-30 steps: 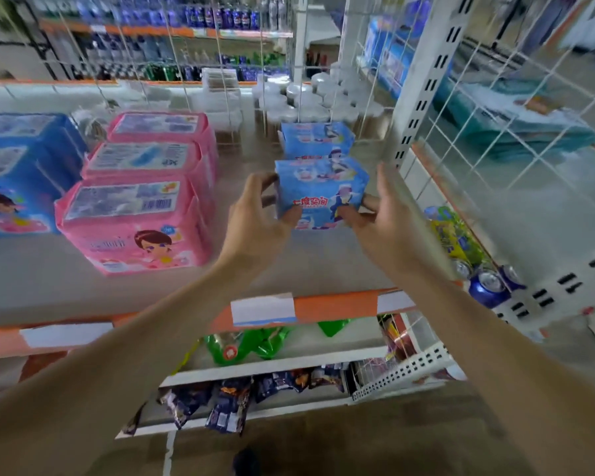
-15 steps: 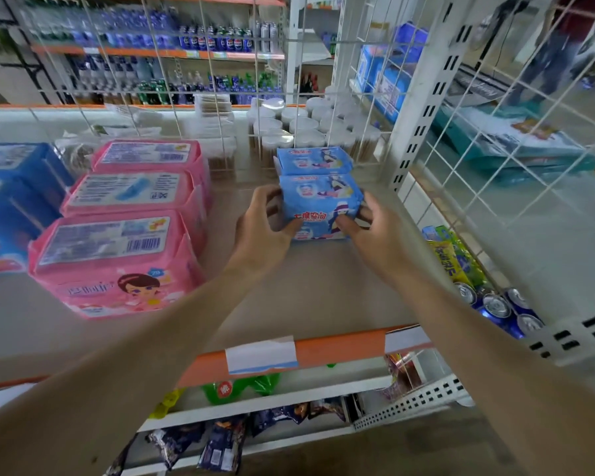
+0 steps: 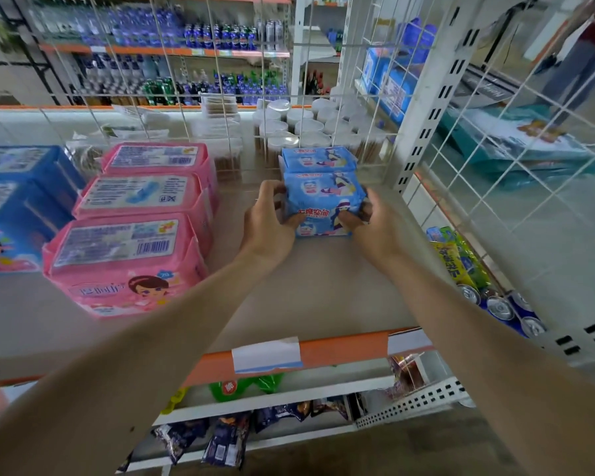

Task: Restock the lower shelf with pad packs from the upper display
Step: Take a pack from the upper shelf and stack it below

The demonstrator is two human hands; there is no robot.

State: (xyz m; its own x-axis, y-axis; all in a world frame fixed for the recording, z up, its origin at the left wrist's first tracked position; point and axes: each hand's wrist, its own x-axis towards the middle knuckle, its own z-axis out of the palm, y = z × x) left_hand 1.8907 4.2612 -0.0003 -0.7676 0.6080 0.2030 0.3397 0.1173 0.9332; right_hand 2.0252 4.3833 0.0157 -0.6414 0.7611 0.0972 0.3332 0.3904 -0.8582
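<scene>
Since both hands are already clamped on it, the front blue pad pack (image 3: pixel 323 204) is basically being handled the right way. The left hand (image 3: pixel 268 223) has its fingers curled round the left end and the right hand (image 3: pixel 375 225) pinches the right end, thumbs on the front face. It sits on the beige shelf (image 3: pixel 323 290), touching a second blue pad pack (image 3: pixel 318 159) right behind it, well back from the orange shelf edge (image 3: pixel 340 350).

My guess is it's light and squishy: soft plastic wrap over padding, so it'll dent rather than break. The film looks a bit glossy, so probably slippery if you only pinch a corner. Holding the two short ends looks like the safest bet. The pink pad packs (image 3: pixel 134 235) to the left look bulkier and would likely need a wider grip.
</scene>
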